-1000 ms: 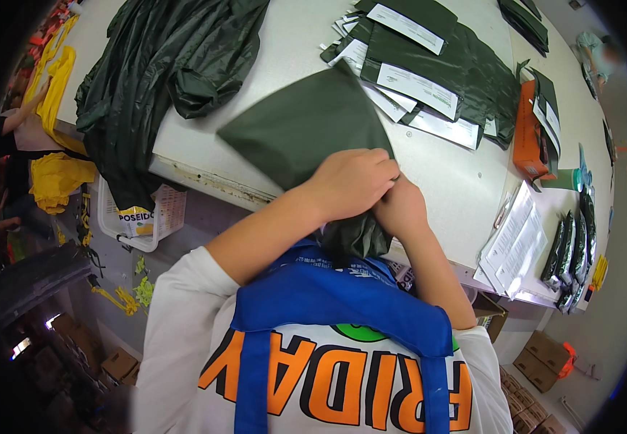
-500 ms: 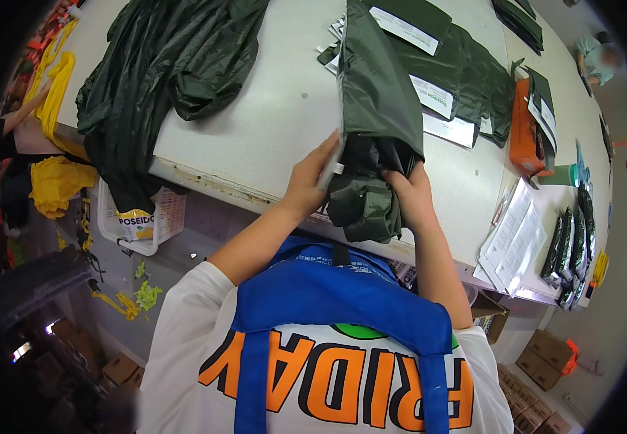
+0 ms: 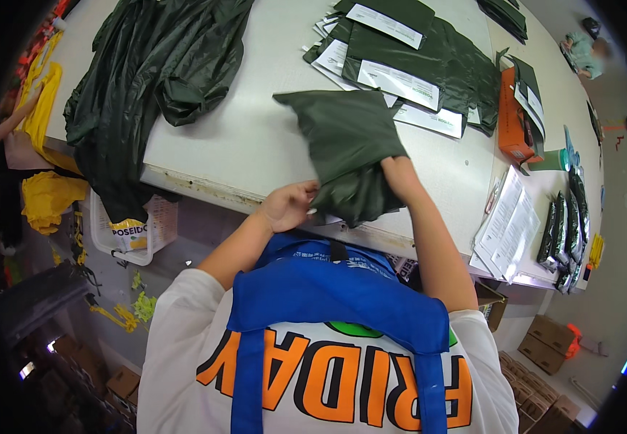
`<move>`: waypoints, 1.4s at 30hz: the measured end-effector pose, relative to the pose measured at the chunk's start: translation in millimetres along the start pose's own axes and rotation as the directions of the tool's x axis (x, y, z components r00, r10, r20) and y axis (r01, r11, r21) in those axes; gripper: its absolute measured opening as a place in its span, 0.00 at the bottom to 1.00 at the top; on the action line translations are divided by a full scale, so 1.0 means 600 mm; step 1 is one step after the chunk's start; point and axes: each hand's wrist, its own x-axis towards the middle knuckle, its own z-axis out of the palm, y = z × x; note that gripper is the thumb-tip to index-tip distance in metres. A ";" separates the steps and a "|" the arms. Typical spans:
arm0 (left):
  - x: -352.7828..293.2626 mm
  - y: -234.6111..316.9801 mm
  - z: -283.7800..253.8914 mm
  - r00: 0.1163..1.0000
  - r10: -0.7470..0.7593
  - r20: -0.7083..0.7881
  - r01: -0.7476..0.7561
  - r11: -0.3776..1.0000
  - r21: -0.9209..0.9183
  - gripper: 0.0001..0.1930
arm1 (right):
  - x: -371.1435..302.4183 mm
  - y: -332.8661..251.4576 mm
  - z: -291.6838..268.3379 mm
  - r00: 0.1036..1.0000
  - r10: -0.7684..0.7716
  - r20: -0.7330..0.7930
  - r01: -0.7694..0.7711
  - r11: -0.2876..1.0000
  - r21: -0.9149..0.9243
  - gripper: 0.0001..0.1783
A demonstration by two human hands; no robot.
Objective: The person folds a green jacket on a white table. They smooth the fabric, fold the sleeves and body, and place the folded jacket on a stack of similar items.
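We had the dark green folded garment [image 3: 346, 155] held at the near edge of the table [image 3: 256, 137], its long axis running from our hands up and to the left, the free flat end pointing away over the table. It looked partly folded, the bunched lower end not yet tidied, while finished packs with white labels [image 3: 400, 79] lay beyond. Our left hand [image 3: 289, 206] pinched the lower edge and our right hand [image 3: 398, 173] gripped the right side, fingers closed on cloth.
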 end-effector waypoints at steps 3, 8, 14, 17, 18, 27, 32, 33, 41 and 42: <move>0.014 0.003 0.050 0.976 0.084 -0.199 -0.095 0.994 -0.048 0.32 | 0.013 0.057 0.030 0.873 -0.459 -0.165 0.391 0.860 -0.328 0.21; 0.051 0.012 0.122 0.953 0.159 -0.258 0.035 0.788 0.615 0.41 | -0.039 -0.032 0.063 0.781 -0.620 0.069 0.501 0.558 -0.662 0.22; 0.024 0.014 0.115 0.942 0.152 -0.300 0.069 0.787 0.613 0.38 | -0.040 -0.073 0.059 0.900 -0.347 0.265 0.431 0.617 -0.658 0.12; 0.028 -0.009 0.108 0.882 0.318 -0.348 -0.052 0.800 0.598 0.38 | 0.001 0.001 0.030 0.908 -0.345 0.237 0.398 0.534 -0.746 0.12; 0.031 -0.011 0.110 0.874 0.342 -0.344 -0.055 0.775 0.630 0.38 | 0.013 0.047 0.026 0.867 -0.445 0.225 0.449 0.499 -0.741 0.14; 0.015 -0.014 0.110 0.875 0.304 -0.377 0.034 0.738 0.674 0.40 | 0.015 0.033 0.067 0.924 -0.360 0.130 0.378 0.806 -0.457 0.28; 0.026 -0.014 0.099 0.887 0.248 -0.390 0.004 0.840 0.542 0.44 | 0.041 0.119 0.044 0.916 -0.385 0.108 0.394 0.822 -0.411 0.30; 0.027 -0.012 0.099 0.893 0.229 -0.388 -0.010 0.871 0.491 0.45 | 0.032 0.125 0.063 0.925 -0.375 0.060 0.367 0.841 -0.398 0.31; 0.018 -0.014 0.075 0.905 0.212 -0.369 -0.019 0.887 0.462 0.50 | 0.073 0.064 0.107 0.924 -0.343 0.169 0.374 0.716 -0.590 0.32; 0.017 -0.007 0.065 0.921 0.186 -0.342 -0.009 0.889 0.458 0.52 | 0.069 0.052 0.107 0.905 -0.387 0.178 0.420 0.743 -0.521 0.32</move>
